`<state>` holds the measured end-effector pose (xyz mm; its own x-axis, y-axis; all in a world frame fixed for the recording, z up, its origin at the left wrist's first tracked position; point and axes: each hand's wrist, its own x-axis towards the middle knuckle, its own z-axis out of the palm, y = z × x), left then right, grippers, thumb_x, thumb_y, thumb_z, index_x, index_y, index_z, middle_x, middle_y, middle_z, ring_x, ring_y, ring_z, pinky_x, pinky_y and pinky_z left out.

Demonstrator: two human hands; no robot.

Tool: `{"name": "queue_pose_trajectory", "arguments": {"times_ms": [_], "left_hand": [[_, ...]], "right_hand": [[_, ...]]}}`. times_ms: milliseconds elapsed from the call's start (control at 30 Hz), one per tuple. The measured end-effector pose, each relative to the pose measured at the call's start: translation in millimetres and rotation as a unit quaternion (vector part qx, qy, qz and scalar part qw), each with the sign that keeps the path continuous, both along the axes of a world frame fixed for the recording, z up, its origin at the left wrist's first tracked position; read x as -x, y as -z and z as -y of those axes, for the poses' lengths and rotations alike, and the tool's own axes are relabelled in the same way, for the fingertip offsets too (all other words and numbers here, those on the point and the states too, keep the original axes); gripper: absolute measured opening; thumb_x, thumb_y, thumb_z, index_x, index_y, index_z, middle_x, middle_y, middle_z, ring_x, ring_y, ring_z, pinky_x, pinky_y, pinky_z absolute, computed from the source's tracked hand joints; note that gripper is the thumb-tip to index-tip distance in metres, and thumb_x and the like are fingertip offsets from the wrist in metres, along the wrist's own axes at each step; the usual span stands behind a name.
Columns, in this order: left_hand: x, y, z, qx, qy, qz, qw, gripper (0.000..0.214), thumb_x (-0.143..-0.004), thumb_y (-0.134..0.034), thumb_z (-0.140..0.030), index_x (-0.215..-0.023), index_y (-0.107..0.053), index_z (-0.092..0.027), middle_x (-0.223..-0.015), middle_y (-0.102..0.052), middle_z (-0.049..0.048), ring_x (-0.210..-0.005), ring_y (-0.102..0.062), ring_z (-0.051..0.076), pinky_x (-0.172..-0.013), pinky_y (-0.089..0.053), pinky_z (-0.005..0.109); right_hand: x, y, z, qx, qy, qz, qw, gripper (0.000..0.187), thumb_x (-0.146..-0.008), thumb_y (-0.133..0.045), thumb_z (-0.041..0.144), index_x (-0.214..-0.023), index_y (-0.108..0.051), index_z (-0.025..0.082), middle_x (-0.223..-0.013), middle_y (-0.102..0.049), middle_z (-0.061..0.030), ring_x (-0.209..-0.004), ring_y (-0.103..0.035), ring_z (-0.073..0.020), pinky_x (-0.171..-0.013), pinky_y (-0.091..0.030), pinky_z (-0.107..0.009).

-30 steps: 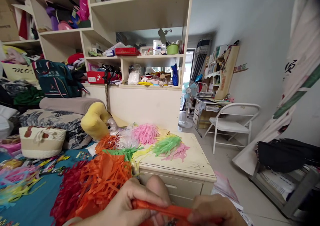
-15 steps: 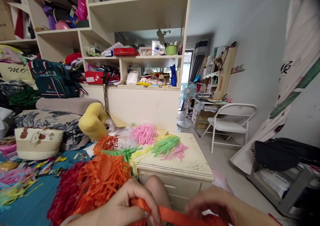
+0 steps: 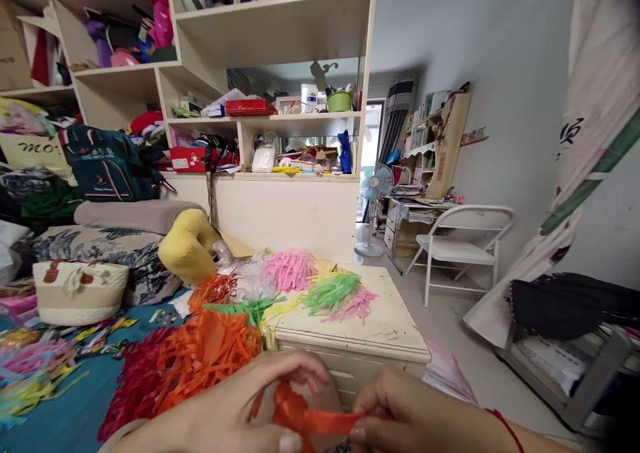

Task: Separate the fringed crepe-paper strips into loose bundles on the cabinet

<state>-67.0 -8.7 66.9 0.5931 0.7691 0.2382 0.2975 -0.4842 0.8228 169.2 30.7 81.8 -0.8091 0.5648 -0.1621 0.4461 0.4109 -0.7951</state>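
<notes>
An orange strip (image 3: 330,421), perhaps crepe paper, stretches between my hands low in the view. Its left part is bunched into a crumpled clump inside the curve of my left hand (image 3: 240,406). That hand's index finger arches over the clump, with the thumb below it. My right hand (image 3: 400,406) pinches the strip's other end between thumb and fingertips. Just left of my hands lies a big pile of shredded orange strips (image 3: 210,353), beside dark red strips (image 3: 133,386). My left hand's lower fingers are hidden.
A cream cabinet (image 3: 395,326) ahead carries pink fringe (image 3: 289,270) and green fringe (image 3: 331,293). A straw bag (image 3: 80,296) and a yellow cushion (image 3: 185,246) rest on the blue-covered surface at left. A white folding chair (image 3: 463,249) stands to the right.
My right hand has moved left, closer to my left hand, and now pinches the strip clearly. My left fingers have lifted into an arch, and the strip between them is bunched up.
</notes>
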Motion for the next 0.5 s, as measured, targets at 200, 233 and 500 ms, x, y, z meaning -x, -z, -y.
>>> {"name": "queue_pose_trajectory", "arguments": {"times_ms": [200,233,500], "left_hand": [[-25.6,-8.1,3.0,-0.012,-0.058,-0.104,0.993,0.02,-0.086,-0.058,-0.029,-0.086,-0.075,-0.018,-0.082,-0.07,0.0046,-0.081,-0.063,0.017,-0.073,-0.047,0.022],[-27.9,-5.7,3.8,-0.008,-0.069,-0.087,0.994,0.022,-0.087,-0.056,-0.027,-0.083,-0.075,-0.016,-0.079,-0.07,0.005,-0.075,-0.064,0.016,-0.067,-0.047,0.021],[-19.8,16.7,6.4,0.091,-0.083,0.073,0.99,0.028,-0.086,-0.058,-0.039,-0.086,-0.077,-0.018,-0.074,-0.07,0.0065,-0.068,-0.065,0.016,-0.062,-0.051,0.022]], "right_hand": [[4.6,-3.1,6.9,-0.129,-0.033,-0.039,0.99,0.027,-0.091,-0.051,0.019,-0.071,-0.069,0.015,-0.055,-0.045,0.0061,-0.049,-0.038,-0.0053,-0.049,-0.03,-0.017],[3.6,-1.6,7.9,-0.136,-0.024,-0.05,0.989,0.029,-0.093,-0.048,0.022,-0.075,-0.07,0.015,-0.057,-0.046,0.0052,-0.051,-0.04,-0.0059,-0.051,-0.031,-0.017],[-12.1,43.7,5.8,-0.029,0.04,-0.213,0.976,0.03,-0.093,-0.05,0.039,-0.102,-0.072,0.021,-0.07,-0.061,-0.0005,-0.058,-0.048,-0.0086,-0.053,-0.037,-0.017]]}}
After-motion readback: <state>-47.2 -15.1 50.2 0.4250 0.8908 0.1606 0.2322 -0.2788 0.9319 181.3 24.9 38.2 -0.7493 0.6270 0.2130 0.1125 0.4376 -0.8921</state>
